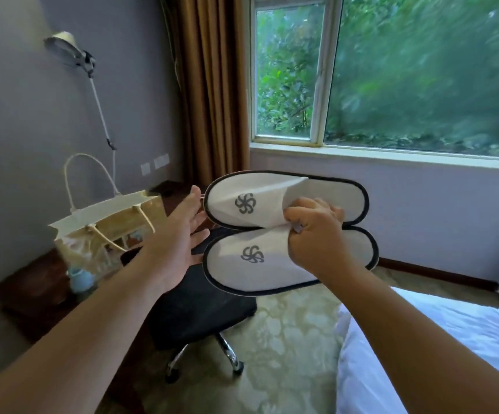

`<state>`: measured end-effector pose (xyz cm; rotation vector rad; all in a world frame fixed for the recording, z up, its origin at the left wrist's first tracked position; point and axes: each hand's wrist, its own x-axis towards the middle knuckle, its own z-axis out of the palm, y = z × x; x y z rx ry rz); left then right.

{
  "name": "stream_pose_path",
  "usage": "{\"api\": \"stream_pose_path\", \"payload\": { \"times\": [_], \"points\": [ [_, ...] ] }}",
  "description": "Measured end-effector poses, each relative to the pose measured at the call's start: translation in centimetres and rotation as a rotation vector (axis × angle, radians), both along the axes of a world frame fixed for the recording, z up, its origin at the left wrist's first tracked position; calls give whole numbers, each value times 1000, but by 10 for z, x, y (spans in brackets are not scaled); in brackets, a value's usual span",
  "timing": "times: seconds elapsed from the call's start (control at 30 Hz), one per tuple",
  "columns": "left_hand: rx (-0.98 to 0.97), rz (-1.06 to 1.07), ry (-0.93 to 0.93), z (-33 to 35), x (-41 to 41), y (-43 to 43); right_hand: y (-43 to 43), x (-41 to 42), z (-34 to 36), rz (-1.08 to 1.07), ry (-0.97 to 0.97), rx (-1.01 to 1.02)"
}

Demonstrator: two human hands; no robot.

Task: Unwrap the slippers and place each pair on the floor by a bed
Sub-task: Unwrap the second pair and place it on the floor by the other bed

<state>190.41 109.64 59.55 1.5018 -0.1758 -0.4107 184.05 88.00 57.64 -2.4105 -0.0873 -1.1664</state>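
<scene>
Slippers (272,231), unwrapped, held side by side with long axes running left-right, pinched at mid-length by the right hand (317,234); left hand (179,234) open beside their toes.

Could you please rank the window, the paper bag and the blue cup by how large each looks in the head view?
1. window
2. paper bag
3. blue cup
The bag sits nearer the camera, so true sizes stay unsure.

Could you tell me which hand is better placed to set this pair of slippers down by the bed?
Right hand: it already pinches both white dark-edged cloth slippers and is nearer the white-sheeted bed. The left hand is open, empty.
</scene>
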Motion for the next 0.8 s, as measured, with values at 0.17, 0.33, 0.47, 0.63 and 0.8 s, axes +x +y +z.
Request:
{"api": "stream_pose_path", "payload": {
  "times": [0.17, 0.33, 0.47, 0.63, 0.8],
  "points": [
    [-7, -154, 33, 0, 71, -39, -29, 33, -4, -159, -3, -12],
    [14, -269, 44, -7, 114, -92, -68, 46, -17, -325, 54, -23],
    [29, -343, 52, -11, 142, -147, -110, 57, -22, -434, 64, -19],
    [42, -376, 52, -12, 175, -227, -175, 79, -25, -481, 45, 24],
    [3, -326, 58, -11, 215, -298, -246, 125, -21, -457, 16, 21]
  ]
}}
